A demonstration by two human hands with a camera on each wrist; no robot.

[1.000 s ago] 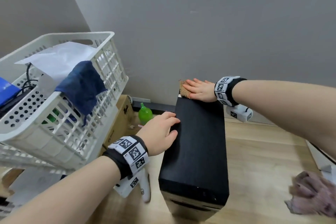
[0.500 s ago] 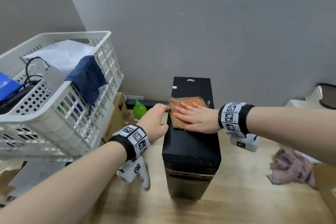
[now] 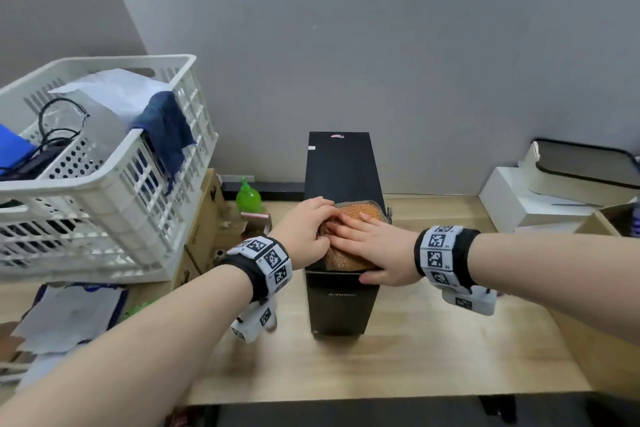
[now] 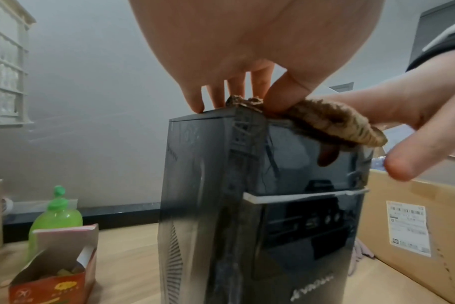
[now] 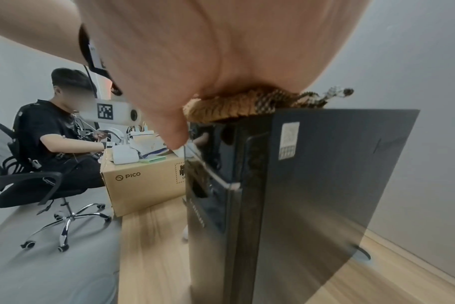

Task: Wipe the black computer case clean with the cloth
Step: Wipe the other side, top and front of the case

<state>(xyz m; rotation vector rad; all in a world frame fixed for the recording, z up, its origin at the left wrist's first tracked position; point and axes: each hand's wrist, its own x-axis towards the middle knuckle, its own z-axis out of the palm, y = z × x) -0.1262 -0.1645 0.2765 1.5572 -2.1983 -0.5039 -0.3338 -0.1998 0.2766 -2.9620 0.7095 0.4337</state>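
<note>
The black computer case (image 3: 341, 170) stands upright on the wooden table, its back toward the wall. An orange-brown cloth (image 3: 346, 260) lies on the front end of its top and overhangs the front edge. My right hand (image 3: 370, 246) lies flat on the cloth with straight fingers, thumb hanging over the front. My left hand (image 3: 304, 232) is at the top's left edge; its thumb and fingers pinch the cloth's raised left edge. The left wrist view shows that pinch (image 4: 247, 96), the cloth (image 4: 325, 121) and the case (image 4: 286, 205). In the right wrist view the palm (image 5: 195, 61) covers the cloth (image 5: 234, 109).
A white slotted basket (image 3: 104, 184) with cables and a blue rag stands at the left on cardboard boxes. A green bottle (image 3: 247, 198) and a small red carton (image 4: 52, 277) sit left of the case. White boxes (image 3: 536, 198) lie right. A person sits on an office chair (image 5: 52, 133).
My right hand has dragged the cloth along the case top from the far end to the front edge. My left hand has shifted from the case's left side onto the cloth's edge.
</note>
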